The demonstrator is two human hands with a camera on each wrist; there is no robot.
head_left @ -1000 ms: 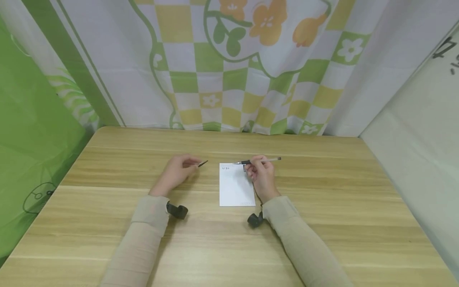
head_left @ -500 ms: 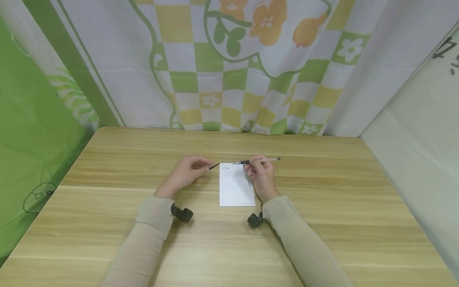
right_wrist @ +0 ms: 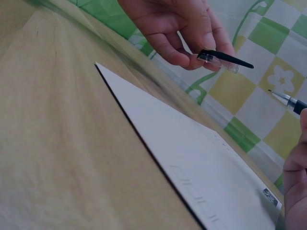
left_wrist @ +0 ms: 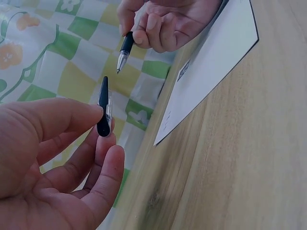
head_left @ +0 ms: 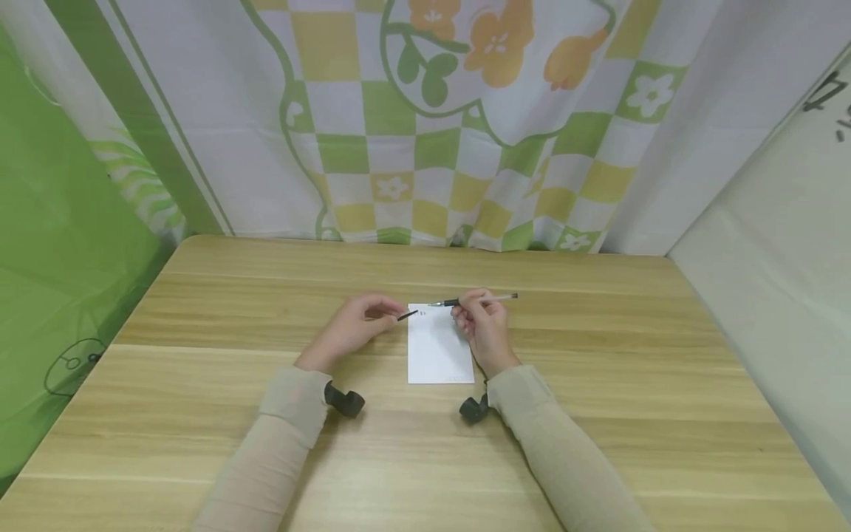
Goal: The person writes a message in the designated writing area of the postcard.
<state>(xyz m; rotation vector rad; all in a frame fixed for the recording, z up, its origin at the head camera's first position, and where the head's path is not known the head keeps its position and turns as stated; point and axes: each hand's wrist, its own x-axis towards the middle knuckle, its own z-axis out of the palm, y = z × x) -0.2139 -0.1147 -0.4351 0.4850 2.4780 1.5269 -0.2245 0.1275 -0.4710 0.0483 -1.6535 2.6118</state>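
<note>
My left hand (head_left: 362, 324) pinches a clear pen cap with a black clip (left_wrist: 104, 108) between thumb and fingertips, near the upper left corner of a white card (head_left: 440, 351). My right hand (head_left: 488, 329) grips a pen (head_left: 495, 298) with a clear barrel and black grip section, its bare metal tip pointing left toward the cap. In the left wrist view a small gap separates tip and cap. The card lies flat beneath, with small marks at its upper left, a dark printed square (right_wrist: 270, 196) in one corner and a row of printed boxes (right_wrist: 194, 194) at another.
The wooden table (head_left: 598, 384) spreads around both arms. A patterned curtain (head_left: 432, 148) hangs behind its far edge. Green cloth (head_left: 73, 244) is at the left, with a thin black cable (head_left: 69, 362) by the edge. A pale sheet (head_left: 784, 222) hangs at the right.
My left hand has moved right with the cap, from beside the card to over its upper left corner, close to the pen tip. The right hand with the pen has hardly moved.
</note>
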